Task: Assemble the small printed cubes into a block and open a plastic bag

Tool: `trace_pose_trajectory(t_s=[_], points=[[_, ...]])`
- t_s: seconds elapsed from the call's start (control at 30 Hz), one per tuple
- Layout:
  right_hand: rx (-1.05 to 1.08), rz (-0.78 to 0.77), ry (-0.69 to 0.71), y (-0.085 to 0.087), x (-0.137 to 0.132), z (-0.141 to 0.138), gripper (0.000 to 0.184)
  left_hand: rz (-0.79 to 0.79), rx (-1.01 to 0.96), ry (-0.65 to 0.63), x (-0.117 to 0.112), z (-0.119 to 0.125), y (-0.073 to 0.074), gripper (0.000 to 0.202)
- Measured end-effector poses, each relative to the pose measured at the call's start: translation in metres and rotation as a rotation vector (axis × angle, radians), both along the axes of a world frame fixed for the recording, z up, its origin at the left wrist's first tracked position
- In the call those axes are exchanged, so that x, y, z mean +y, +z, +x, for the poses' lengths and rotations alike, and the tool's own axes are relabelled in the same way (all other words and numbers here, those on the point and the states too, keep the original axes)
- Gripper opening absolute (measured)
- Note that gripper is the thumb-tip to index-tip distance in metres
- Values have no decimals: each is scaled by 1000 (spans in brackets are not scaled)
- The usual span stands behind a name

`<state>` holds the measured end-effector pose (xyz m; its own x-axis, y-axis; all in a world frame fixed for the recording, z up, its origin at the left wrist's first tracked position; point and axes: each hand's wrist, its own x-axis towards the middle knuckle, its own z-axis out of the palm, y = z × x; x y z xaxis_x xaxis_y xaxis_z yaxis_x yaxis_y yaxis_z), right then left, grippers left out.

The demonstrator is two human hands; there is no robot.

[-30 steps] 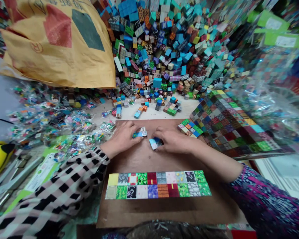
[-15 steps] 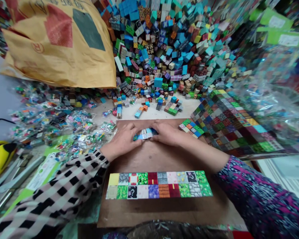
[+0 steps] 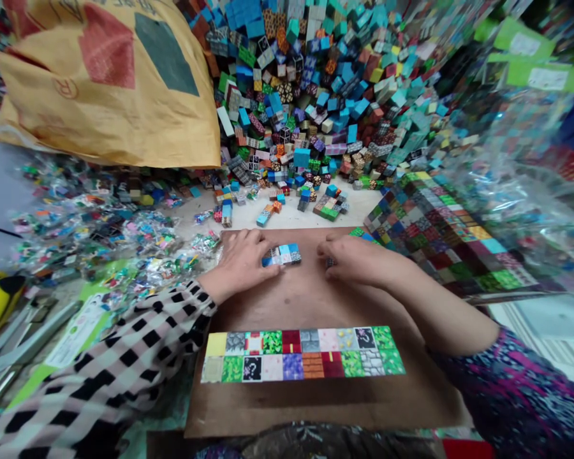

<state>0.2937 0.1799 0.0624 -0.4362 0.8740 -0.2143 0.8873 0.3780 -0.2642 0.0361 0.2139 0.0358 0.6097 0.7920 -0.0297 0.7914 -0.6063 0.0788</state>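
Observation:
My left hand (image 3: 243, 262) rests on the brown board, its thumb and fingers around the left end of a short group of printed cubes (image 3: 287, 254) in blue, white and grey. My fingers hide part of that group. To the right, apart from it, my right hand (image 3: 363, 260) is closed, with a small dark patterned cube (image 3: 330, 262) showing between thumb and fingers. Nearer me lies a two-row strip of printed cubes (image 3: 303, 354), with green, red, purple and pink faces. Behind my right hand, a green and blue cube cluster (image 3: 361, 233) is mostly covered.
The brown board (image 3: 287, 306) bears the strip. Loose cubes (image 3: 310, 95) are heaped behind it, beside a large yellow sack (image 3: 110, 95). Small bagged pieces (image 3: 138, 223) and a yellow-black tool (image 3: 0, 299) are on the left. A large cube panel (image 3: 440, 236) leans at right.
My right hand has moved right, away from the short cube group, with a small dark cube in its fingers. More of the group now shows. My left hand stays at its left end.

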Motion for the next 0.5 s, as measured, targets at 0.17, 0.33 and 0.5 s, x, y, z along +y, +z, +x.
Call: trace_pose_trajectory(t_s=[0.17, 0.33, 0.5], points=[[-103, -3, 32, -18, -2, -6, 23, -9, 0, -11, 1, 7, -2, 46], [-82, -5, 43, -18, 6, -7, 22, -28, 3, 0, 0, 7, 0, 49], [-78, -45, 60, -7, 4, -9, 19, 5, -84, 78, 18, 5, 3, 58]])
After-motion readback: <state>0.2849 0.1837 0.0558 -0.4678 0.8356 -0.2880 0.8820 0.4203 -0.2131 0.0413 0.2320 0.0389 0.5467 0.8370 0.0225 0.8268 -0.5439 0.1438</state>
